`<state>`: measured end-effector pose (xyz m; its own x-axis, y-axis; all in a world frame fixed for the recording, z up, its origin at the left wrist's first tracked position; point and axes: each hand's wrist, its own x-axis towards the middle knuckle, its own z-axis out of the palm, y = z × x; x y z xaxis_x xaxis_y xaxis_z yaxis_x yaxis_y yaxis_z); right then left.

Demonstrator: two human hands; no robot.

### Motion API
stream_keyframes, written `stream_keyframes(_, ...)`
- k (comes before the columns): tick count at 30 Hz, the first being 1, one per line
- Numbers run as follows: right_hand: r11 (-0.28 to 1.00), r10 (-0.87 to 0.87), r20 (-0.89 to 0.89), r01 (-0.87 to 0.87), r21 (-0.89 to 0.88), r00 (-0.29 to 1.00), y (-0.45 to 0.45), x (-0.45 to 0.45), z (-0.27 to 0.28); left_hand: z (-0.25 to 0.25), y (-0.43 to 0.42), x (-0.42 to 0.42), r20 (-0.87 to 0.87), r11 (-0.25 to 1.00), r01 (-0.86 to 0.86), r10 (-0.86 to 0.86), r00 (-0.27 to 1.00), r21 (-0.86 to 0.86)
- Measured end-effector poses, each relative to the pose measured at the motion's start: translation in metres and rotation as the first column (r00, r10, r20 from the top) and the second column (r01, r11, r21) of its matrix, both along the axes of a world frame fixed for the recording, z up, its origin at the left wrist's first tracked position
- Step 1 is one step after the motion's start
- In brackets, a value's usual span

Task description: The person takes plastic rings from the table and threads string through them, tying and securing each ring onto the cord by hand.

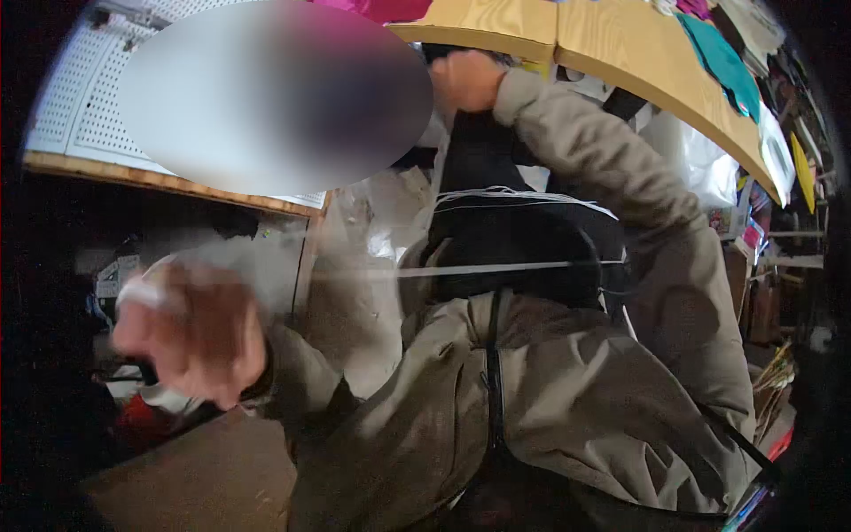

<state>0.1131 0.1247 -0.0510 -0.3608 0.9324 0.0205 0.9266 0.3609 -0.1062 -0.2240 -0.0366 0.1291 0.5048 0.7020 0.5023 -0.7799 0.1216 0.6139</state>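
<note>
My left hand [191,332] is raised at the left, smeared by motion, its fingers seemingly curled. A whitish blur lies over its knuckles, and a thin white cord [496,269] stretches from that side across my lap. Several more white cords [523,193] lie in a loose bundle over the black cloth [523,235] on my lap. Farther up, my right hand [470,80] is closed beside the edge of a wooden table; whatever is in its fingers is hidden.
A curved-looking wooden tabletop [638,62] crosses the upper right, with teal cloth [722,62] on it. White perforated panel [89,97] stands upper left, partly behind a blurred oval. A brown cardboard piece [195,479] is at lower left. Clear plastic [709,164] hangs at right.
</note>
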Motion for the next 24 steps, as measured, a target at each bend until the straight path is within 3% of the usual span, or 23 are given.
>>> stream_keyframes(1, 0.985, 0.171, -0.329, -0.161, 0.059, 0.929, -0.02, 0.006, 0.037, -0.013, 0.013, 0.004, -0.091, 0.997, 0.075, -0.074, 0.993, 0.0)
stream_keyframes(2, 0.945, 0.239, -0.839, -0.316, 0.085, 0.49, -0.002, 0.001, 0.022, -0.021, 0.024, 0.011, -0.181, 0.989, 0.149, -0.148, 0.972, -0.005)
stream_keyframes(3, 0.91, 0.085, -0.98, -0.415, 0.004, 0.177, -0.029, -0.005, 0.051, -0.022, 0.026, 0.027, -0.315, 0.996, 0.089, -0.079, 0.946, 0.019)
stream_keyframes(4, 0.848, -0.116, -0.983, -0.53, -0.024, -0.141, -0.071, -0.017, 0.087, -0.022, 0.024, 0.048, -0.443, 0.998, 0.029, -0.002, 0.896, 0.056)
stream_keyframes(5, 0.851, -0.105, -0.984, -0.525, -0.015, -0.143, -0.099, -0.025, 0.099, -0.018, 0.023, 0.077, -0.464, 0.997, 0.068, -0.038, 0.885, 0.047)
stream_keyframes(7, 0.716, -0.274, -0.827, -0.679, 0.165, -0.49, -0.138, -0.039, 0.111, -0.014, 0.027, 0.12, -0.494, 0.994, 0.1, -0.063, 0.867, 0.049)
stream_keyframes(8, 0.712, -0.267, -0.826, -0.679, 0.178, -0.497, -0.147, -0.038, 0.111, -0.017, 0.033, 0.133, -0.493, 0.991, -0.056, 0.111, 0.863, 0.125)
stream_keyframes(9, 0.774, -0.261, -0.918, -0.633, -0.014, -0.299, -0.156, -0.033, 0.109, -0.02, 0.035, 0.14, -0.479, 0.957, -0.209, 0.281, 0.832, 0.2)
stream_keyframes(10, 0.828, -0.27, -0.959, -0.529, -0.186, -0.086, -0.162, -0.025, 0.108, -0.024, 0.034, 0.145, -0.48, 0.955, -0.205, 0.286, 0.829, 0.216)
stream_keyframes(11, 0.868, -0.301, -0.945, -0.373, -0.327, 0.127, -0.168, -0.018, 0.107, -0.03, 0.036, 0.149, -0.517, 0.883, -0.318, 0.462, 0.721, 0.347)
stream_keyframes(13, 0.896, -0.233, -0.963, -0.356, -0.267, 0.135, -0.177, -0.01, 0.095, -0.048, 0.043, 0.156, -0.488, 0.654, -0.472, 0.756, 0.437, 0.591)
stream_keyframes(15, 0.92, -0.135, -0.978, -0.347, -0.183, 0.157, -0.183, -0.004, 0.078, -0.075, 0.057, 0.152, -0.582, 0.657, -0.307, 0.753, 0.306, 0.689)
stream_keyframes(16, 0.921, -0.133, -0.978, -0.344, -0.181, 0.158, -0.183, 0.004, 0.074, -0.083, 0.061, 0.148, -0.58, 0.656, -0.307, 0.754, 0.309, 0.69)
stream_keyframes(18, 0.945, 0.014, -0.985, -0.323, -0.042, 0.17, -0.181, 0.024, 0.064, -0.095, 0.063, 0.14, -0.787, 0.721, 0.318, 0.585, 0.196, 0.615)
stream_keyframes(19, 0.95, 0.079, -0.982, -0.311, 0.021, 0.174, -0.18, 0.029, 0.058, -0.096, 0.063, 0.135, -0.794, 0.726, 0.327, 0.575, 0.195, 0.605)
stream_keyframes(20, 0.952, 0.067, -0.983, -0.304, 0.013, 0.17, -0.181, 0.033, 0.052, -0.098, 0.062, 0.13, -0.888, 0.863, 0.32, 0.262, 0.378, 0.39)
stream_keyframes(21, 0.958, 0.135, -0.951, -0.28, 0.054, 0.277, -0.181, 0.036, 0.046, -0.1, 0.061, 0.125, -0.844, 0.923, 0.358, -0.076, 0.532, 0.143)
stream_keyframes(22, 0.959, 0.199, -0.902, -0.265, 0.099, 0.383, -0.179, 0.038, 0.041, -0.1, 0.06, 0.124, -0.667, 0.896, 0.434, -0.383, 0.639, -0.098)
stream_keyframes(23, 0.955, 0.259, -0.835, -0.258, 0.146, 0.485, -0.179, 0.038, 0.037, -0.1, 0.057, 0.129, -0.666, 0.895, 0.433, -0.387, 0.638, -0.105)
stream_keyframes(24, 0.956, 0.251, -0.84, -0.258, 0.138, 0.48, -0.182, 0.033, 0.039, -0.093, 0.049, 0.141, -0.714, 0.965, 0.257, -0.144, 0.685, 0.052)
